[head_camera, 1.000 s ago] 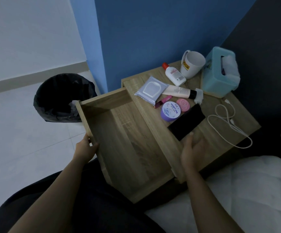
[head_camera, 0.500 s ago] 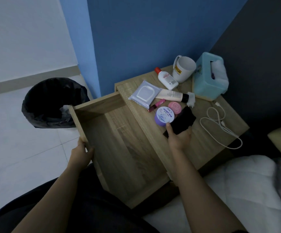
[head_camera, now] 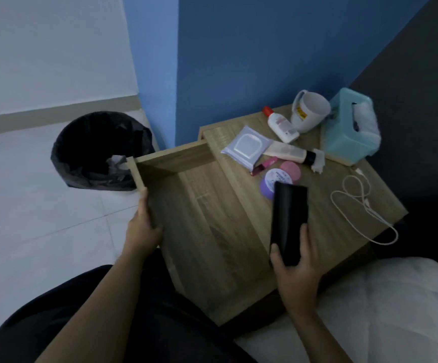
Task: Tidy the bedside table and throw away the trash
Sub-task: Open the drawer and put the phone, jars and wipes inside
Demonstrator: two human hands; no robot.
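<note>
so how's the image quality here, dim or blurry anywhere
Head view: dim, bluish light throughout; the black phone in the right hand looks slightly smeared; wide-angle bending shows at the edges; the trash bin interior is nearly black.

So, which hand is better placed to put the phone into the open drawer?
The right hand: it already holds the phone just beside the drawer. The left hand is busy gripping the drawer's front edge.
</note>
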